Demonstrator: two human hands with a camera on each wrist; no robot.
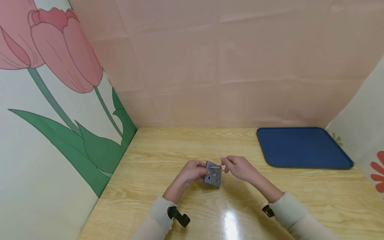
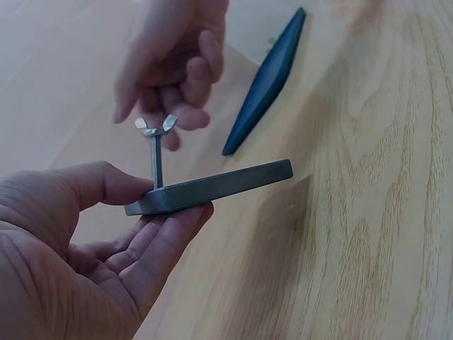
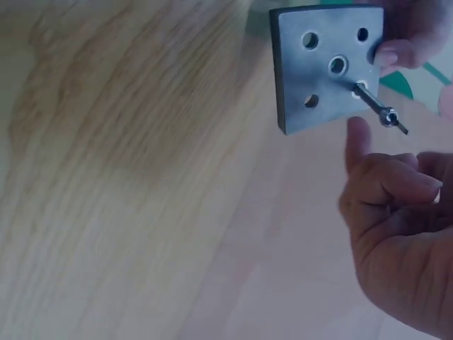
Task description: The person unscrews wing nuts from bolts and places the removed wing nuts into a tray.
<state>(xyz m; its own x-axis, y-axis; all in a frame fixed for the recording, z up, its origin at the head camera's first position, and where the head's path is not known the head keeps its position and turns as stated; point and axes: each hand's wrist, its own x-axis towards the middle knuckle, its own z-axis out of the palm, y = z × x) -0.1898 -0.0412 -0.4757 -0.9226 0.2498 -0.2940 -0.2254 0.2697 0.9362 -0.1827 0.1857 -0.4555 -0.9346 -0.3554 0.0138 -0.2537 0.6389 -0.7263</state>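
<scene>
My left hand (image 1: 192, 172) grips a square grey metal plate (image 1: 213, 182) by its left edge, above the table. The thumb lies on top and the fingers support it from below. Several round holes pierce the plate. A threaded bolt (image 2: 157, 164) stands up out of one corner hole, carrying a wing nut (image 2: 156, 128) near its free end. Just beyond the wing nut is my right hand (image 1: 240, 166), its fingers loosely bent. In the right wrist view, those fingers (image 3: 396, 183) are apart from the bolt and hold nothing.
A blue tray (image 1: 304, 146) lies at the back right of the light wooden table (image 1: 168, 143). Behind the table hangs a pinkish-brown covering (image 1: 192, 66). Tulip-patterned sheeting (image 1: 66, 83) stands along the left side. Black straps (image 1: 177, 215) circle the sleeves.
</scene>
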